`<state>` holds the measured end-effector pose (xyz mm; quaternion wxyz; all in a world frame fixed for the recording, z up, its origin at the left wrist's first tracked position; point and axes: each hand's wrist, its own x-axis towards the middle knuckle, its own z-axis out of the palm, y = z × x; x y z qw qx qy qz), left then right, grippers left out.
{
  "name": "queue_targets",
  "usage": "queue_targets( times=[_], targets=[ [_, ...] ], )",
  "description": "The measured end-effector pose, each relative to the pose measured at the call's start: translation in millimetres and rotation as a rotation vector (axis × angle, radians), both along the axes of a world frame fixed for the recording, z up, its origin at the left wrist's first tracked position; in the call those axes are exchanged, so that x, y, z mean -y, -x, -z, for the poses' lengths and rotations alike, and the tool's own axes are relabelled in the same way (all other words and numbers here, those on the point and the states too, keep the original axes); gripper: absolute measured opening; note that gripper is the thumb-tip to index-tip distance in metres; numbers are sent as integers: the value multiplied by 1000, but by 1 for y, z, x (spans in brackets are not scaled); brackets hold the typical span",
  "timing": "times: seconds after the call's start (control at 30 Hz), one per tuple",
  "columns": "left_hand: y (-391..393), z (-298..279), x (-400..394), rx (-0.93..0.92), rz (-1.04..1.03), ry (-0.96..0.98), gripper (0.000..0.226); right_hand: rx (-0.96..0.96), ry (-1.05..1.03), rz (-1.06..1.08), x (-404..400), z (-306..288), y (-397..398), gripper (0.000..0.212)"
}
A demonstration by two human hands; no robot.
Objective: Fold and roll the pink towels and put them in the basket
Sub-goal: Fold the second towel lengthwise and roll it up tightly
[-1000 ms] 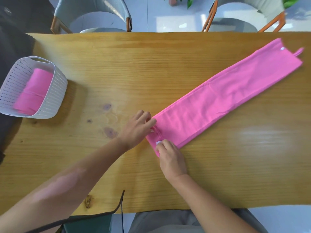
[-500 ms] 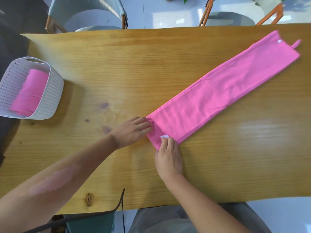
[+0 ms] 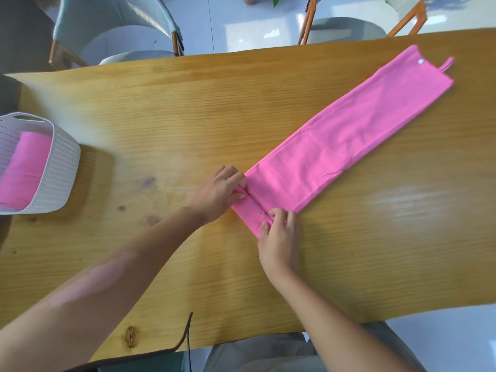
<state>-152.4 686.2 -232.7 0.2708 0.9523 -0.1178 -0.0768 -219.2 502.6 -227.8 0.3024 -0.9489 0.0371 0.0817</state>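
A pink towel (image 3: 349, 135), folded into a long strip, lies diagonally across the wooden table (image 3: 188, 108) from its centre to the far right. Its near end is turned over into a short first roll. My left hand (image 3: 218, 191) pinches the left side of that rolled end. My right hand (image 3: 280, 234) pinches its right side, fingers curled on the fold. A white perforated basket (image 3: 57, 170) stands at the table's left edge with a rolled pink towel (image 3: 22, 167) lying inside it.
Two grey chairs with orange wooden frames (image 3: 112, 30) (image 3: 349, 25) stand behind the far edge of the table. A dark cable (image 3: 185, 336) hangs over the near edge. My lap shows below the table.
The towel's near end has been turned over into a small roll under both hands. The view has shifted slightly, so the basket sits further left.
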Motion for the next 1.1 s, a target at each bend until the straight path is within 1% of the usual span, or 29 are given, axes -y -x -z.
queue_targets(
  times=[0.03,0.1,0.17,0.23,0.3,0.4,0.43,0.47,0.6,0.7,0.77,0.83,0.9,0.97,1.03,1.1],
  targets=[
    [0,1,3,67,-4,-29,12,42,28,-74,3,1,-2,22],
    [3,4,6,218,58,-105,12,125,86,-274,9,5,-6,27],
    [9,9,4,309,159,-146,8,230,125,-403,11,7,-10,20],
    [14,16,-2,334,236,-183,3,290,167,-440,11,7,-8,14],
    [20,23,-11,359,296,-230,13,237,219,-435,7,7,-3,16],
    [26,28,-24,354,350,-299,37,70,286,-396,0,10,5,40],
    [27,29,-27,342,359,-313,40,55,311,-373,-1,10,6,40],
    [26,30,-28,332,364,-322,41,57,335,-352,-3,10,6,36],
    [12,24,-21,317,339,-310,36,80,328,-268,-2,2,-3,23],
    [-7,11,-8,215,288,-230,23,51,219,-234,11,0,-18,15],
    [-21,3,3,108,232,-164,23,42,103,-168,20,1,-30,18],
    [-32,-1,16,55,149,-127,22,69,52,-97,29,2,-42,22],
    [-39,-4,30,75,31,-118,19,127,43,-71,35,2,-50,20],
    [-39,-4,39,149,-13,-123,13,192,66,-146,41,4,-56,21],
    [-33,1,40,225,53,-167,8,253,111,-239,45,7,-59,25],
    [-28,10,35,297,165,-238,19,304,143,-288,44,9,-59,23]
  ],
)
